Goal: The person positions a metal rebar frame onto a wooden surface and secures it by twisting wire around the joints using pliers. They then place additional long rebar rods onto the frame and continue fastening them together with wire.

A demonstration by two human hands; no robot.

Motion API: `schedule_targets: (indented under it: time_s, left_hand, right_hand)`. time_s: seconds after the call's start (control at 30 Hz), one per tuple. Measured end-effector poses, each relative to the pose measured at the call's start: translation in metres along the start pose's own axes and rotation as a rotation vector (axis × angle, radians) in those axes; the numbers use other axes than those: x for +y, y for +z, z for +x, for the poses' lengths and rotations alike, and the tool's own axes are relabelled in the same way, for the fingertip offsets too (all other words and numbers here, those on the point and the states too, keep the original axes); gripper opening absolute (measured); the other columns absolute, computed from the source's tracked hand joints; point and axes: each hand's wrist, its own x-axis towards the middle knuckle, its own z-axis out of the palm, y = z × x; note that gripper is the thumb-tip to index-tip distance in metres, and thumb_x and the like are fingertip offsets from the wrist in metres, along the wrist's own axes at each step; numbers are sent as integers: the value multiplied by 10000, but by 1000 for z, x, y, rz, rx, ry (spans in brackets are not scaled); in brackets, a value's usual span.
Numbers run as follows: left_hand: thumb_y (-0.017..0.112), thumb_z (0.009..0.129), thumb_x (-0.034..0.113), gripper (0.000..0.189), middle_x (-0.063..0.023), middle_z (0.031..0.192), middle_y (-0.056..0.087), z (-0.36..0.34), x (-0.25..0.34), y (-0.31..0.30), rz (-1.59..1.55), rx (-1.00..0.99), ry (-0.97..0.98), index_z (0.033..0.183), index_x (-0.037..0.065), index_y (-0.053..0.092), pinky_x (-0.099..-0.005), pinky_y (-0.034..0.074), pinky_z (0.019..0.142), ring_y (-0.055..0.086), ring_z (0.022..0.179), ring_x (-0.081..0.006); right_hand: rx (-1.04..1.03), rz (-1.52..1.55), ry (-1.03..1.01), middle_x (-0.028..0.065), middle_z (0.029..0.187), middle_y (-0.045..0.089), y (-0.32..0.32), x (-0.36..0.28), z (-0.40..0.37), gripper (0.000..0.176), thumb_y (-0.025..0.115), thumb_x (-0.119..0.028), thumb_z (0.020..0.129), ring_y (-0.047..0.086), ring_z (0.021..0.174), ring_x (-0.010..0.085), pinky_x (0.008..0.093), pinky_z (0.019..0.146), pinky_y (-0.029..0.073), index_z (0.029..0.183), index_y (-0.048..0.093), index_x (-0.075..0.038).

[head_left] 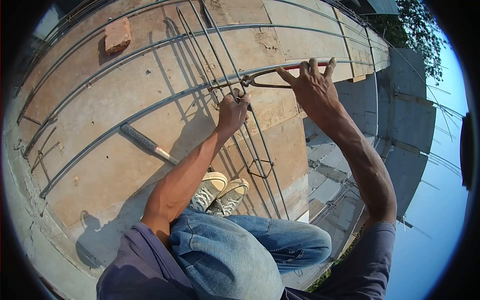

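My right hand is on the long handles of a pair of pincers, its fingers spread along the upper, red-covered handle. The pincers' head meets the crossing of a long steel rebar and a narrow rebar cage. Just below that crossing, my left hand is closed around the cage's thin bars; whether it also holds a tie wire is hidden. A hammer with a dark grip lies on the boards near my left forearm, its head out of sight.
Plywood boards form the deck under my shoes. A brick lies at upper left among more long bars. Right of the deck edge the surface drops to a lower level with concrete blocks. A concrete ledge runs along the left.
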Motion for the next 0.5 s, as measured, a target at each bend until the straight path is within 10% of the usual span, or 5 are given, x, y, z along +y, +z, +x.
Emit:
schedule_targets:
  time_s: [0.33,0.5]
  left_hand:
    - [584,960,245,269,-17,583,489,4,-5,1,-27,-57,104,807,36,515,-283,431,403,535,415,-121]
    - [583,962,246,280,6,573,455,3,-2,1,-33,-45,75,781,51,496,-282,425,398,504,415,-111]
  right_hand:
    - [8,-53,-60,197,1138,572,0,-3,13,659,639,-78,848,490,1205,337,752,1048,234,1455,442,-244]
    - [15,-53,-146,160,1201,536,-2,2,25,498,646,-79,849,522,1160,306,618,1038,380,1328,552,-179]
